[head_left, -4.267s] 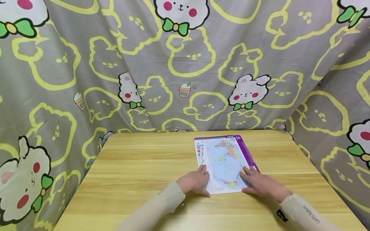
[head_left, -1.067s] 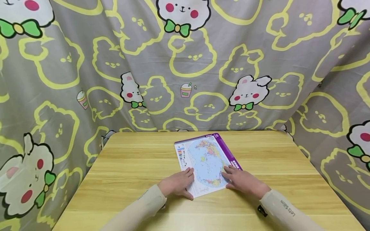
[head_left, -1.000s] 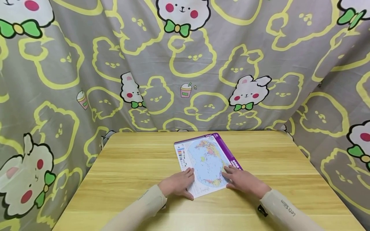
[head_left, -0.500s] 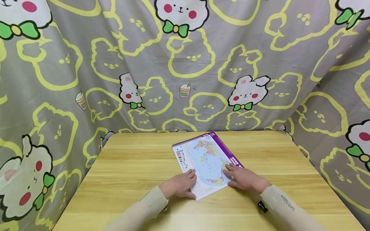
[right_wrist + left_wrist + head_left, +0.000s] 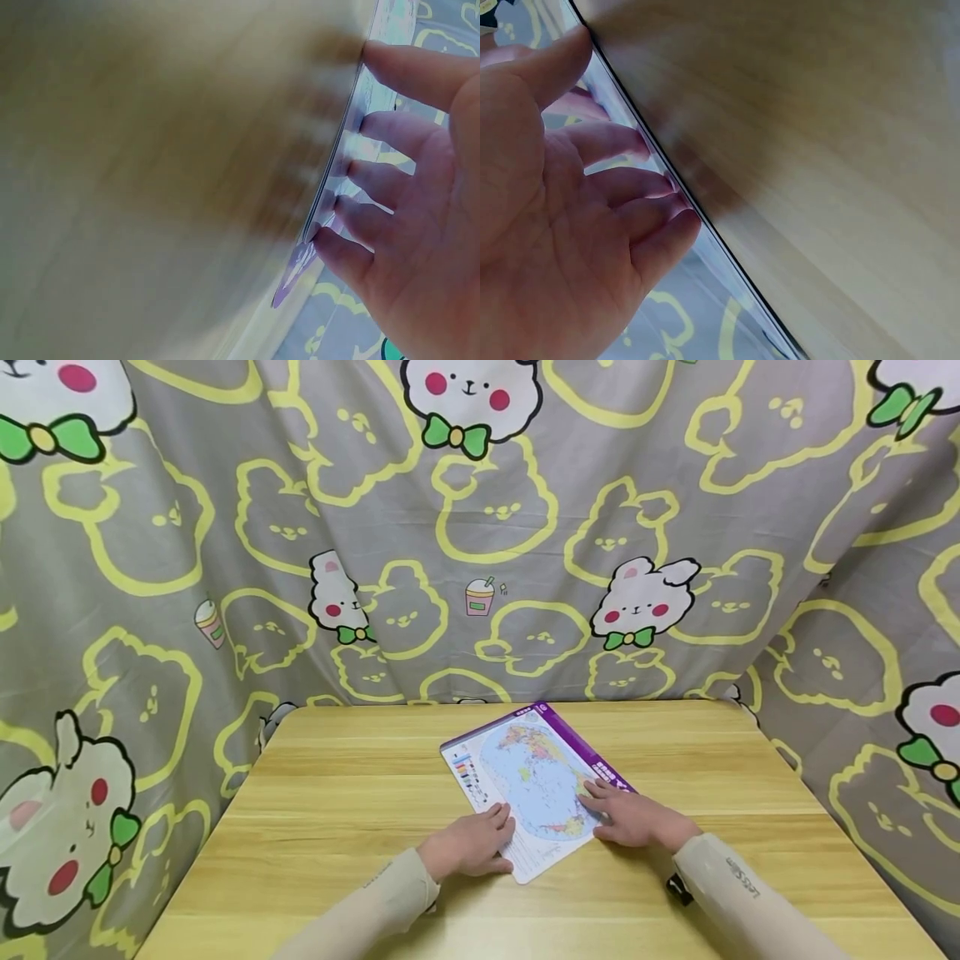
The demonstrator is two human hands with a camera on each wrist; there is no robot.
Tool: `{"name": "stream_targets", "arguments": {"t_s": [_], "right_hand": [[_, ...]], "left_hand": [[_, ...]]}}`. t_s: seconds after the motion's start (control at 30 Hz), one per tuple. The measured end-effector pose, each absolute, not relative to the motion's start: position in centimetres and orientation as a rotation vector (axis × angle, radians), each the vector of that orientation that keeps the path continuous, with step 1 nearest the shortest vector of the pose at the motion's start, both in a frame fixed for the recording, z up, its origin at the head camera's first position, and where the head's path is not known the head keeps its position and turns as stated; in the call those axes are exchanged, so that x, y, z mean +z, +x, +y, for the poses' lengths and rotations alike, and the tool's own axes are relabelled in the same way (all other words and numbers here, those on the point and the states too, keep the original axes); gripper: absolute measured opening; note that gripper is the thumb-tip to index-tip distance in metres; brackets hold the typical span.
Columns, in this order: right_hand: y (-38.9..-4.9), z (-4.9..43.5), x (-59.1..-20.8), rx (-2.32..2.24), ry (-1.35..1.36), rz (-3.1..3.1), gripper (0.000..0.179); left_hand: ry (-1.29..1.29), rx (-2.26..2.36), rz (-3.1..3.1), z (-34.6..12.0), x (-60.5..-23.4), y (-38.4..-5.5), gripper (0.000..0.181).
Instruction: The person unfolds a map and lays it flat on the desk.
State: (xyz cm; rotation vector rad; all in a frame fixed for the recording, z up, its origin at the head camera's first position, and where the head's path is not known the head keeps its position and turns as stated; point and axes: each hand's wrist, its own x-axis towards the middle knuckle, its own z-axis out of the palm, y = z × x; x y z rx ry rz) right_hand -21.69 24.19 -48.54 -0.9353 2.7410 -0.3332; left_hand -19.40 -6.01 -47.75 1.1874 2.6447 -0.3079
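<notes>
A thin flat world map (image 5: 525, 785) with a purple border lies face up on the table in the head view, turned at an angle. My left hand (image 5: 471, 842) rests over its near left edge, fingertips on the printed face. On the opposite side, my right hand (image 5: 633, 814) touches the lower right part, fingers spread. In the left wrist view, the left hand (image 5: 577, 202) has its fingertips along the map's thin edge. Likewise, the right wrist view has the right hand (image 5: 412, 187) with its fingertips against the map. Its lower corners are partly covered by the hands.
A light wood-grain table (image 5: 337, 793) stretches around the map. Behind it and at both sides hangs a grey curtain (image 5: 525, 577) with yellow outlines and cartoon rabbits. A small black item (image 5: 678, 889) shows at the right sleeve's cuff.
Since the earliest frame, the map has slid left and turned counter-clockwise, both hands moving left with it. In the last second it has turned a little further under them.
</notes>
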Motion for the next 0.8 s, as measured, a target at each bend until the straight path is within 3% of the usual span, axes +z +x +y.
{"name": "stream_targets", "arguments": {"t_s": [0.8], "right_hand": [[-23.2,24.1,-49.0,-0.3,-0.825,2.773,0.059]], "left_hand": [[1.201,-0.376,2.648,-5.0,-47.5,-18.1,0.057]]}}
